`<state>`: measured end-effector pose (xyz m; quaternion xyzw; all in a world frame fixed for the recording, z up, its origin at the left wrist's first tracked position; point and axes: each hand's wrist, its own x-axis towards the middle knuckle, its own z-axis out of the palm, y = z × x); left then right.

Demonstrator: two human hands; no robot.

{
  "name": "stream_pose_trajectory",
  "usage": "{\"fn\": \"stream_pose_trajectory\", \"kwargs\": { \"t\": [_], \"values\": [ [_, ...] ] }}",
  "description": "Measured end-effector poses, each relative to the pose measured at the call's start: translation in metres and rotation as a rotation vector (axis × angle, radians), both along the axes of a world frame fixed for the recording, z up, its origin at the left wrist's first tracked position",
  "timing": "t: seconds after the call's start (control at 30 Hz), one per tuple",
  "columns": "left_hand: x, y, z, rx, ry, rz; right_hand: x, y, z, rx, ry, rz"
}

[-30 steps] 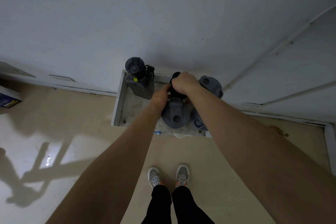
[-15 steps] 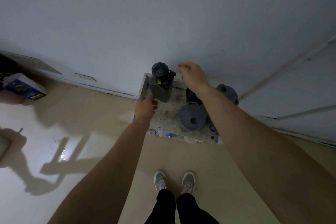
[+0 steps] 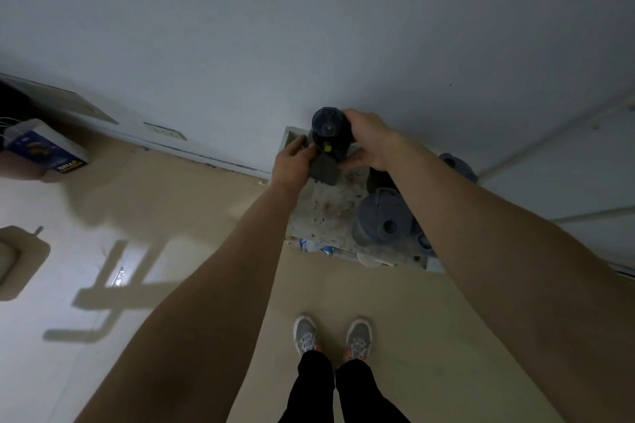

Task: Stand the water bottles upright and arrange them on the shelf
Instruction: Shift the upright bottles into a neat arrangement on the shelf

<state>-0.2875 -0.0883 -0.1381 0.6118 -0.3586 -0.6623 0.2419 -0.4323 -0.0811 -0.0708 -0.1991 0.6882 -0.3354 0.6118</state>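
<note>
Both hands have closed in on the dark bottle (image 3: 326, 148) since half a second ago: the left hand (image 3: 293, 161) grips its left side, the right hand (image 3: 369, 142) its right. It stands upright at the shelf's (image 3: 323, 213) back left corner. Grey bottles (image 3: 381, 220) are partly hidden behind the right forearm.

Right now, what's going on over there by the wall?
A person stands over a low shelf against the wall, both hands on a dark bottle with a yellow button on its lid. The left hand grips its left side and the right hand wraps its right side; the bottle is upright at the shelf's back left corner. To the right, grey bottles stand upright in a cluster, partly hidden by the right forearm.
</note>
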Motion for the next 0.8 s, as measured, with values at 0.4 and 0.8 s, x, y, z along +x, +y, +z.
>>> {"fn": "stream_pose_trajectory", "kwargs": {
  "t": [0.4,0.8],
  "values": [
    [-0.024,0.019,0.018,-0.004,-0.003,-0.068,-0.023,0.015,0.001,0.057,0.151,0.025],
    [-0.025,0.035,0.049,-0.103,-0.135,-0.215,-0.031,0.038,0.010,0.020,0.291,0.115]
  ]
}}
